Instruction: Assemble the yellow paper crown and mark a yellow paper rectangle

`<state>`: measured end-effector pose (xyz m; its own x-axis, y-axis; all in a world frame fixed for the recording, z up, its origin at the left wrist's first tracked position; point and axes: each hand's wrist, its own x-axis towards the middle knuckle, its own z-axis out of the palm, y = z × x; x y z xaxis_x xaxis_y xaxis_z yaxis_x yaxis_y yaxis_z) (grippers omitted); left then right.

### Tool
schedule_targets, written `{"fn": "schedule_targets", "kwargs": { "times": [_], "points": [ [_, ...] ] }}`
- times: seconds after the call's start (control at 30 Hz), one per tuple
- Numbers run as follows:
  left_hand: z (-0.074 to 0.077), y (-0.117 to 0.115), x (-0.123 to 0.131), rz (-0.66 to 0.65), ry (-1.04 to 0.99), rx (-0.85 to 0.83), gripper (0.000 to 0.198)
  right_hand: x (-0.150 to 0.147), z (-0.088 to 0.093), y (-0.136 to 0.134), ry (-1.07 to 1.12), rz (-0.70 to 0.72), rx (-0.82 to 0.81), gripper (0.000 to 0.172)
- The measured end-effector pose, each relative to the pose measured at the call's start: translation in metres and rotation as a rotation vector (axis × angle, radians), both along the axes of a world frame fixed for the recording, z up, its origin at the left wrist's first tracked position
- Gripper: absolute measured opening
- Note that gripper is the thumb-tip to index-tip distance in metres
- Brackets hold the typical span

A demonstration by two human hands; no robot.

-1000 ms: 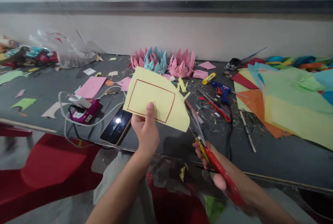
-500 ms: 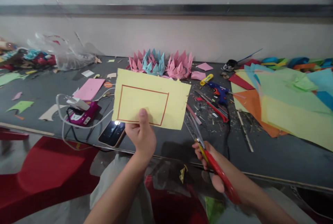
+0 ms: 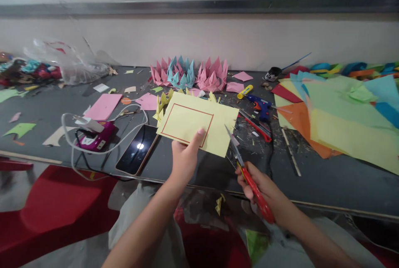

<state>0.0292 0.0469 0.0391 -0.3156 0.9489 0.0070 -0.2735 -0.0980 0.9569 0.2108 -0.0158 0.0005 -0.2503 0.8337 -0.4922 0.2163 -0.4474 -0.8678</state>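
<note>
My left hand [image 3: 186, 156] pinches a pale yellow sheet of paper [image 3: 187, 120] at its lower edge, thumb on top and fingers hidden beneath. A rectangle drawn in reddish-brown line marks the sheet's left and middle part. In my right hand [image 3: 255, 183] is a pair of scissors [image 3: 254, 189] with red handles. One blade lies over the sheet's right side and the other seems to pass beneath it. Behind the sheet, a yellow folded-paper piece [image 3: 162, 104] with pointed tips shows in part on the table.
Pink and blue folded-paper flowers [image 3: 181, 72] stand near the wall. A glue gun [image 3: 262, 106] and a red cutter [image 3: 257, 126] lie right of the sheet. Coloured paper sheets [image 3: 352, 114] spread farther right. To the left are a phone [image 3: 137, 149] and a purple power strip [image 3: 98, 137] with cables.
The yellow sheet has moved right and tilted lower, revealing the yellow folded piece behind it. The scissors have turned, and their blades now meet the sheet's right side. The view has shifted slightly.
</note>
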Motion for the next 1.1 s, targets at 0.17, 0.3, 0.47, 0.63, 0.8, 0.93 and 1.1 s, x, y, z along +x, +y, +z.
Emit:
{"fn": "schedule_targets", "kwargs": {
  "times": [0.17,0.3,0.47,0.63,0.8,0.93,1.1],
  "points": [
    [-0.001,-0.001,-0.001,-0.09,-0.037,-0.039,0.031,0.002,0.0,0.001,0.026,0.019,-0.052,0.033],
    [-0.002,-0.002,-0.004,-0.142,-0.022,0.031,0.029,0.004,0.008,-0.001,0.059,0.02,0.025,0.026],
    [0.002,-0.004,-0.01,-0.23,0.078,0.03,0.03,0.003,0.008,-0.004,0.098,0.002,-0.083,0.029],
    [0.005,-0.006,-0.017,-0.28,0.163,-0.009,0.028,0.0,0.002,-0.003,0.084,-0.038,-0.089,0.036],
    [0.009,-0.005,-0.022,-0.388,0.178,-0.021,0.027,0.001,0.016,-0.005,0.063,0.043,-0.062,0.03],
    [0.01,-0.005,-0.024,-0.484,0.122,-0.048,0.033,0.007,0.022,-0.003,-0.03,0.092,0.021,0.025],
    [0.006,-0.005,-0.025,-0.402,0.11,-0.079,0.034,0.014,0.018,-0.001,-0.15,0.138,0.121,0.017]
  ]
}}
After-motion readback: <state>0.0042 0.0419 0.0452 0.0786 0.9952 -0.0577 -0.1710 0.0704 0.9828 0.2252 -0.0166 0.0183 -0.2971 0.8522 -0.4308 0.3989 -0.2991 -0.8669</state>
